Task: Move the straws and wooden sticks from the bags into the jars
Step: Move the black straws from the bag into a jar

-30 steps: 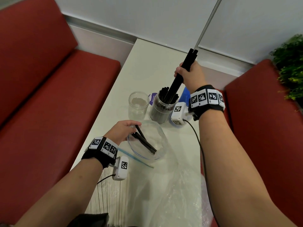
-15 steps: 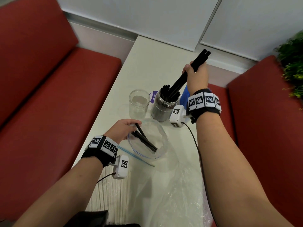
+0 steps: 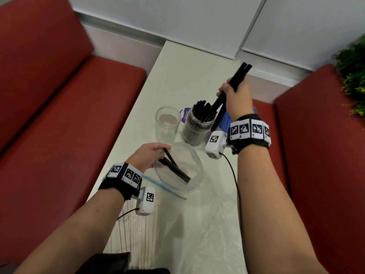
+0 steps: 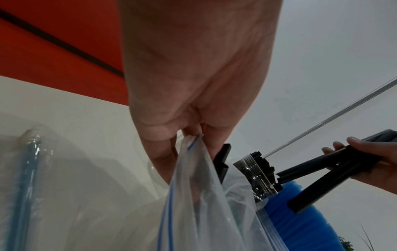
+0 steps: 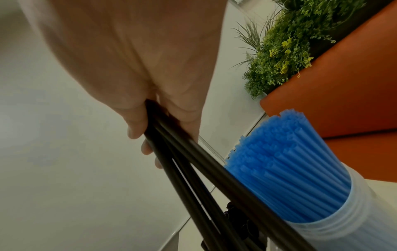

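Note:
My right hand (image 3: pixel 235 95) grips a bunch of black straws (image 3: pixel 235 82) above the jar of black straws (image 3: pixel 197 125); some of their lower ends reach its mouth, and one hangs outside its right side. In the right wrist view my fingers (image 5: pixel 137 129) curl round the black straws (image 5: pixel 193 161). My left hand (image 3: pixel 150 155) pinches the rim of a clear zip bag (image 3: pixel 181 167) and holds it open; a few black straws (image 3: pixel 175 169) lie inside. The left wrist view shows my fingers (image 4: pixel 204 132) on the bag's blue-striped edge (image 4: pixel 191 144). An empty clear jar (image 3: pixel 167 123) stands to the left.
A jar packed with blue straws (image 5: pixel 290 169) stands behind my right wrist, its blue showing in the head view (image 3: pixel 225 119). A bag of wooden sticks (image 3: pixel 138 234) and crumpled clear plastic (image 3: pixel 213 234) lie near the white table's (image 3: pixel 187 72) front. Red benches (image 3: pixel 59 115) flank it; a plant (image 3: pixel 355 76) is at right.
My right hand has tilted the bunch of black straws to the right and lowered it toward the black-straw jar. My left hand has kept its hold on the bag.

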A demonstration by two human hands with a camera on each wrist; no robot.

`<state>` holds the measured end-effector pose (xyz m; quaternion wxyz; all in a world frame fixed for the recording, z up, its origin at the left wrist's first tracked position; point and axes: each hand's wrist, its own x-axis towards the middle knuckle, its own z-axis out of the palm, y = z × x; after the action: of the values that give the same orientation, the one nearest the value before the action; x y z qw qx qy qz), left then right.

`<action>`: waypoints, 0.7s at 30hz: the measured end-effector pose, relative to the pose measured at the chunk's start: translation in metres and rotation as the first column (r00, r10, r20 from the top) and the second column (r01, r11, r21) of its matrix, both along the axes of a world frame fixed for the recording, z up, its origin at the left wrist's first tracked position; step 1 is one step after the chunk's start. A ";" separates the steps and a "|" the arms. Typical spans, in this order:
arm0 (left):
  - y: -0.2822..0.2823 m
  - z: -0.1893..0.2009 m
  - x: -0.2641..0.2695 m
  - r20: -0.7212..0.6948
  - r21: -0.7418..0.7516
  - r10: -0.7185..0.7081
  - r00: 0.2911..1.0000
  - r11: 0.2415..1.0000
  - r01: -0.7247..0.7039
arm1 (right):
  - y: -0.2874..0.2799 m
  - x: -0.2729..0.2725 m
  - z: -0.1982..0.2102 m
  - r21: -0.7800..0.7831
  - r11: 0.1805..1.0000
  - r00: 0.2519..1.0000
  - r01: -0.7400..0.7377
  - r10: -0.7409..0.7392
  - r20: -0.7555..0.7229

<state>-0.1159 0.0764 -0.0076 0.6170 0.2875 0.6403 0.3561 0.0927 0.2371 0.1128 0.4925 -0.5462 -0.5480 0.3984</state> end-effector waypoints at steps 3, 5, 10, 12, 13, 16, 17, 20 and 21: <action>-0.001 0.000 0.002 0.012 -0.005 -0.004 1.000 1.000 0.004 | 0.003 -0.007 -0.001 -0.048 0.997 0.995 -0.063 0.067 0.075; -0.001 -0.001 0.003 0.010 -0.012 -0.011 1.000 1.000 0.011 | 0.006 -0.011 -0.002 -0.063 0.995 0.988 -0.076 0.083 0.126; 0.000 -0.002 0.001 0.000 -0.018 -0.010 1.000 1.000 0.010 | 0.020 -0.016 0.003 -0.064 0.997 0.982 -0.037 0.048 0.183; 0.001 -0.003 -0.001 -0.002 -0.022 0.000 1.000 1.000 0.000 | 0.026 -0.017 0.007 -0.055 0.998 0.985 -0.008 0.018 0.173; 0.001 -0.003 -0.002 0.004 -0.023 0.007 1.000 1.000 -0.007 | 0.027 -0.017 0.009 -0.050 0.999 0.986 0.001 0.007 0.168; 0.002 -0.006 -0.002 0.024 -0.028 0.017 1.000 0.999 -0.016 | 0.031 -0.019 0.009 -0.040 0.999 0.989 0.004 0.002 0.151; 0.002 -0.006 -0.001 0.030 -0.030 0.017 0.999 0.999 -0.016 | 0.032 -0.020 0.007 -0.045 0.999 0.987 0.006 0.001 0.161; 0.001 -0.008 0.000 0.050 -0.036 0.017 0.999 0.999 -0.016 | 0.032 -0.021 -0.001 -0.072 0.997 0.983 0.013 0.001 0.183; 0.000 -0.008 0.000 0.051 -0.038 0.016 0.999 0.999 -0.014 | 0.033 -0.022 -0.003 -0.078 0.997 0.982 0.022 -0.007 0.187</action>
<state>-0.1160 0.0767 -0.0156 0.6359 0.2615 0.6330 0.3559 0.0712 0.2701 0.1096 0.4196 -0.6042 -0.5715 0.3636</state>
